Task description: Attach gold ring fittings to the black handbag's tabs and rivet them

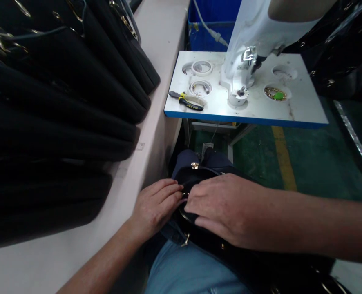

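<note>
A black bag (205,241) with gold-coloured metal fittings lies across the lap. On its left edge rests my left hand (159,204), fingers together and gripping the bag near its opening. My right hand (220,202) is closed at the same opening, its fingertips bent down against the black material beside the left fingertips. A zipper curves just below the right fingers. One gold clasp (195,165) shows above the hands, and a gold hook (185,240) hangs below them. The fingertips of my right hand are partly hidden.
Several black bags (61,94) stand in a row on the pale table (156,24) at left. Ahead, a white machine (240,61) stands on a blue-edged board (254,110) with pliers (187,102) and cups of small metal parts (275,94). A blue bin (211,36) is behind.
</note>
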Demonstrator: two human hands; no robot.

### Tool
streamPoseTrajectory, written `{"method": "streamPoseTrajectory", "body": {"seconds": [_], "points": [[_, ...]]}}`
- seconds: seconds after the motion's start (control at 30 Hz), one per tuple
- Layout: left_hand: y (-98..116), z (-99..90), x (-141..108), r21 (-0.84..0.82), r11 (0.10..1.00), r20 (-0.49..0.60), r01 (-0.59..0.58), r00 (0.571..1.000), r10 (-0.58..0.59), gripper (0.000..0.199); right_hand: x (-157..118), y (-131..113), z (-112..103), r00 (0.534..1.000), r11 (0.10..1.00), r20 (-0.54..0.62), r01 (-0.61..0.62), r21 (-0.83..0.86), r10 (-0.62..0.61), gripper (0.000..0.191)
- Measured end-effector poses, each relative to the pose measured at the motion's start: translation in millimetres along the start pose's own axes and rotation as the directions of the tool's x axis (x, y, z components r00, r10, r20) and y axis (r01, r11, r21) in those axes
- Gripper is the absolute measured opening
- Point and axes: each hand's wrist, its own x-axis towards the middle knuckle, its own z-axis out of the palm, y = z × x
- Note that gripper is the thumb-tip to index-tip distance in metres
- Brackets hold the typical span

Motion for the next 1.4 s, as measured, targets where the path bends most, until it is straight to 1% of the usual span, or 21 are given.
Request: {"method": "streamPoseTrajectory", "body": {"seconds": [0.07, 0.13, 0.2, 0.3, 0.37, 0.47, 0.57, 0.67, 0.77, 0.87, 0.93, 1.03, 1.17, 1.27, 1.33, 1.4], "points": [[0.9, 0.7, -0.7, 0.003, 1.0, 0.004, -0.001, 1.0, 0.001, 0.016, -3.6, 5.2, 18.3, 0.991, 0.99, 0.002, -0.135, 0.043, 0.135, 0.023], [2.0, 2.2, -0.8, 0.005, 1.0, 0.019, -0.006, 1.0, 0.006, 0.018, -3.3, 21.3, 36.4, 0.978, 0.976, -0.025, -0.207, 0.074, 0.209, 0.026], [2.5, 4.0, 0.1, 0.001, 1.0, 0.032, -0.01, 0.999, 0.01, 0.018, 0.3, 39.5, 50.6, 0.977, 0.973, -0.075, -0.191, 0.13, 0.202, 0.027], [1.6, 6.2, 1.7, -0.005, 1.0, 0.028, 0.004, 1.0, -0.004, 0.017, 8.4, 55.0, 65.0, 0.974, 0.963, -0.178, -0.09, 0.254, 0.138, 0.026], [0.0, 7.1, 1.5, -0.022, 0.999, 0.036, 0.032, 0.999, -0.031, 0.017, 13.0, 55.6, 73.0, 0.956, 0.942, -0.258, -0.044, 0.334, 0.136, 0.021], [-3.0, 7.8, -0.1, -0.086, 0.989, 0.076, 0.117, 0.991, -0.11, 0.018, 16.2, 50.6, 83.5, 0.918, 0.909, -0.338, -0.054, 0.412, 0.208, 0.017], [-5.8, 8.2, -0.1, -0.173, 0.961, 0.114, 0.214, 0.974, -0.196, 0.018, 15.4, 47.5, 89.0, 0.897, 0.898, -0.361, -0.083, 0.432, 0.256, 0.013], [-7.8, 9.2, 2.5, -0.248, 0.925, 0.13, 0.289, 0.956, -0.263, 0.019, 13.3, 48.2, 88.4, 0.896, 0.897, -0.37, -0.065, 0.437, 0.245, 0.012], [-8.3, 10.2, 5.7, -0.308, 0.888, 0.151, 0.34, 0.94, -0.307, 0.019, 12.1, 51.9, 83.4, 0.906, 0.87, -0.331, -0.074, 0.487, 0.263, 0.012], [-8.2, 10.4, 8.2, -0.33, 0.857, 0.219, 0.395, 0.915, -0.338, 0.016, 12.9, 58.8, 76.5, 0.937, 0.841, -0.227, -0.109, 0.53, 0.264, 0.01], [-8.8, 10.3, 9.6, -0.334, 0.824, 0.275, 0.458, 0.883, -0.38, 0.015, 14.4, 64.2, 72.2, 0.961, 0.83, -0.144, -0.124, 0.544, 0.238, 0.01], [-11.2, 10.4, 12.1, -0.381, 0.734, 0.358, 0.563, 0.821, -0.445, 0.018, 17.6, 70.2, 67.7, 0.977, 0.831, -0.057, -0.145, 0.537, 0.207, 0.013], [-16.4, 11.5, 15.9, -0.464, 0.602, 0.459, 0.65, 0.758, -0.463, 0.025, 20.5, 72.6, 66.2, 0.983, 0.851, 0.003, -0.163, 0.499, 0.186, 0.015], [-20.4, 13.0, 17.3, -0.504, 0.508, 0.514, 0.698, 0.715, -0.473, 0.026, 21.1, 74.5, 66.8, 0.986, 0.864, 0.03, -0.156, 0.478, 0.161, 0.019], [-22.6, 14.5, 17.1, -0.504, 0.471, 0.54, 0.724, 0.689, -0.483, 0.027, 21.4, 76.6, 67.3, 0.991, 0.872, 0.029, -0.131, 0.472, 0.134, 0.022], [-24.4, 16.4, 16.0, -0.496, 0.457, 0.55, 0.738, 0.675, -0.492, 0.029, 22.0, 78.6, 67.4, 0.993, 0.871, 0.028, -0.113, 0.477, 0.113, 0.024]]}}
